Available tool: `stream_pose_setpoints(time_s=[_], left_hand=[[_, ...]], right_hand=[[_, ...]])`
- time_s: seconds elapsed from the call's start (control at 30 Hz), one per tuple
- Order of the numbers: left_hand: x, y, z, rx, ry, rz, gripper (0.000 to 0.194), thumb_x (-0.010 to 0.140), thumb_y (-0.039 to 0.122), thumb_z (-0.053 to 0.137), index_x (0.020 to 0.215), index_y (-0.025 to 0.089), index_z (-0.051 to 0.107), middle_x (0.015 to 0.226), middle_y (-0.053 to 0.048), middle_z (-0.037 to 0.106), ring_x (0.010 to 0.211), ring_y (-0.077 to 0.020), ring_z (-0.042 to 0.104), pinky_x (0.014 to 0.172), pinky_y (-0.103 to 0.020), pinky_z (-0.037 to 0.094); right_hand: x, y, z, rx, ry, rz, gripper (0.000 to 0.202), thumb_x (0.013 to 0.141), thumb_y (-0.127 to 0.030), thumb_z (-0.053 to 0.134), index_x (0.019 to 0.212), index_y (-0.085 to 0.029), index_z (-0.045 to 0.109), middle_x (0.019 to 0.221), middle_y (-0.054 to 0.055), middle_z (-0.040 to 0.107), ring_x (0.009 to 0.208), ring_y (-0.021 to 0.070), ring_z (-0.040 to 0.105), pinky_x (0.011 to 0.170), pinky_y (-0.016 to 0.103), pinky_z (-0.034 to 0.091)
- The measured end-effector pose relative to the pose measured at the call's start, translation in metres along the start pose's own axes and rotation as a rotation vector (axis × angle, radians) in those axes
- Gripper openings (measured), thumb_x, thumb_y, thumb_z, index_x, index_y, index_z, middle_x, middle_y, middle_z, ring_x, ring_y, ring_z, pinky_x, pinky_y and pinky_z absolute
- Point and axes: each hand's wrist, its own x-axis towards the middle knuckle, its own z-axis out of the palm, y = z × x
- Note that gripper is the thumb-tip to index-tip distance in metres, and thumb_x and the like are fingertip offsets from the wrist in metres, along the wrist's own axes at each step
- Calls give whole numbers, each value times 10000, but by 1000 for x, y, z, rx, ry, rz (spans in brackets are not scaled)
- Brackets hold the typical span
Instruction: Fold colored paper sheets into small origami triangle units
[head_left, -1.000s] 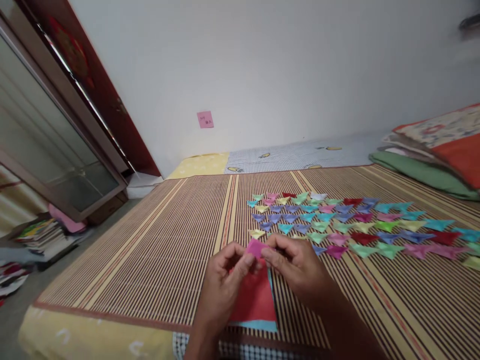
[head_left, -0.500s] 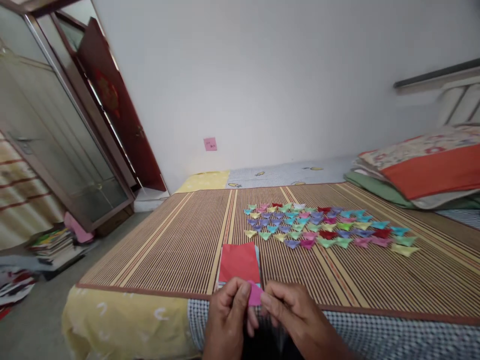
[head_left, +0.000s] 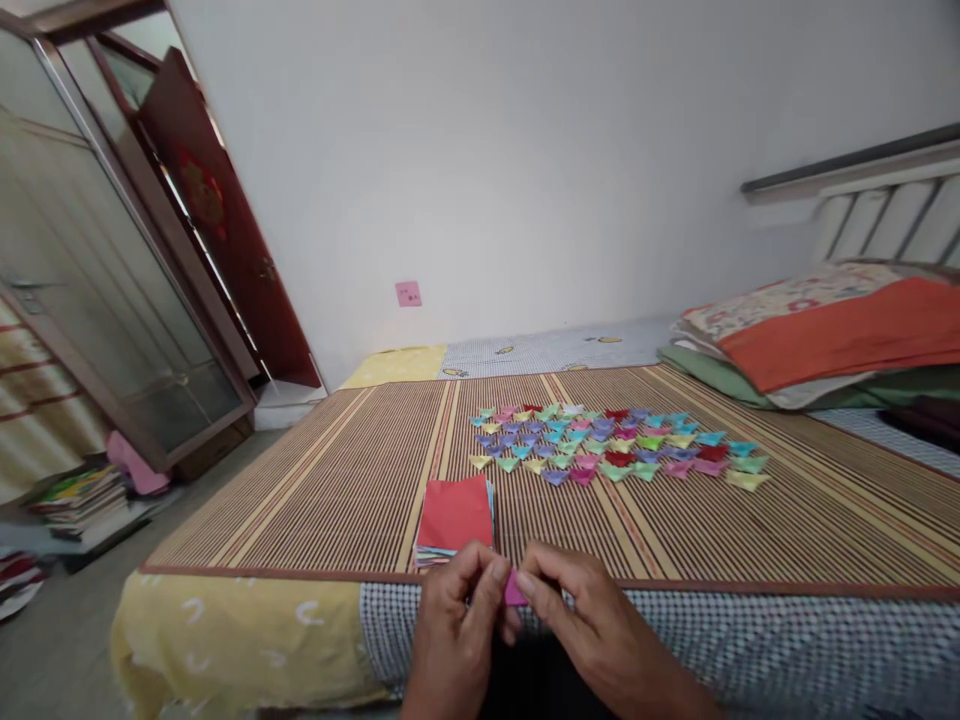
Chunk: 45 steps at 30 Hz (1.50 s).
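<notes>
Between my two hands is a small folded piece of magenta paper [head_left: 514, 590], held just off the bed's front edge. My left hand [head_left: 459, 625] pinches its left side between thumb and forefinger. On the other side, the thumb and bent forefinger of my right hand [head_left: 581, 620] grip it. Its exact folds are partly hidden by the fingers. Just beyond my left hand lies a stack of coloured paper [head_left: 455, 512], a red sheet on top. Farther right, several rows of small folded paper shapes [head_left: 600, 447] in many colours are spread out.
A striped bamboo mat [head_left: 300, 480] covers the bed. Pillows and bedding [head_left: 825, 335] are piled at the right. A pink note [head_left: 409, 293] is stuck on the wall. Books [head_left: 86, 500] are stacked at the left, near a glass door [head_left: 112, 250] and an open red door [head_left: 225, 210].
The magenta paper shows smaller between my fingers, and my hands are closer together. My view has turned slightly right, so the mat and its contents appear shifted left.
</notes>
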Motion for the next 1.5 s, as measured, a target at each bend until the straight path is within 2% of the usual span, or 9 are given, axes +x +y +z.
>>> stream_pose_setpoints(time_s=[0.23,0.43,0.63,0.83,0.9,1.0,1.1,1.27,1.5], left_hand=[[0,2,9,-155,6,-95,481,930,576,594,652,185,554,496,24,558,440,-110,507,495,-214,415],[-4,6,-3,-163,-77,-129,446,885,576,661,708,176,575,532,-10,644,448,-110,535,501,-209,409],[-5,3,-13,-61,16,-62,451,902,558,651,668,181,569,491,21,572,448,-104,482,508,-215,387],[-1,3,-5,-174,-18,-73,377,880,508,697,742,169,607,619,-23,687,527,-127,585,574,-235,455],[-2,4,-3,-192,-14,-77,371,862,501,719,741,170,601,612,-14,670,525,-124,576,563,-233,457],[-3,6,-2,-139,-46,-82,377,873,497,707,721,177,579,553,18,594,494,-113,524,530,-223,432],[-4,8,-2,-83,-86,-87,357,884,475,695,723,177,583,543,28,561,495,-113,505,522,-222,420],[-6,6,1,-85,-54,-39,199,802,315,798,885,169,690,738,1,655,658,-128,587,639,-219,470],[-7,2,7,-293,-44,-47,269,805,321,802,1010,183,697,819,-14,698,663,-127,631,638,-216,511]], right_hand=[[-5,1,0,156,-2,15,381,1027,-376,447,690,-209,510,659,-1,611,647,158,554,663,282,410],[-6,10,-5,92,141,60,413,1003,-456,469,668,-222,407,648,-41,386,626,143,392,579,274,307],[-9,14,-3,118,68,48,372,995,-460,527,723,-208,498,711,-22,475,698,157,445,651,276,353],[-15,16,-4,120,102,49,403,1019,-465,493,713,-203,504,680,-32,454,654,141,425,602,269,324],[-15,17,-4,140,96,56,404,1020,-459,497,710,-201,511,672,-35,462,644,137,433,600,266,331],[-10,16,-4,224,109,51,362,1013,-448,526,762,-194,582,718,-19,542,699,150,509,657,265,391],[-5,14,-2,303,198,29,300,980,-438,596,826,-187,652,769,-4,601,743,161,550,694,269,426],[-1,15,5,485,279,80,338,923,-471,676,761,-177,629,703,-18,558,670,144,517,634,255,421],[2,21,24,934,237,208,386,838,-526,766,773,-172,626,668,-10,579,597,131,534,545,241,458]])
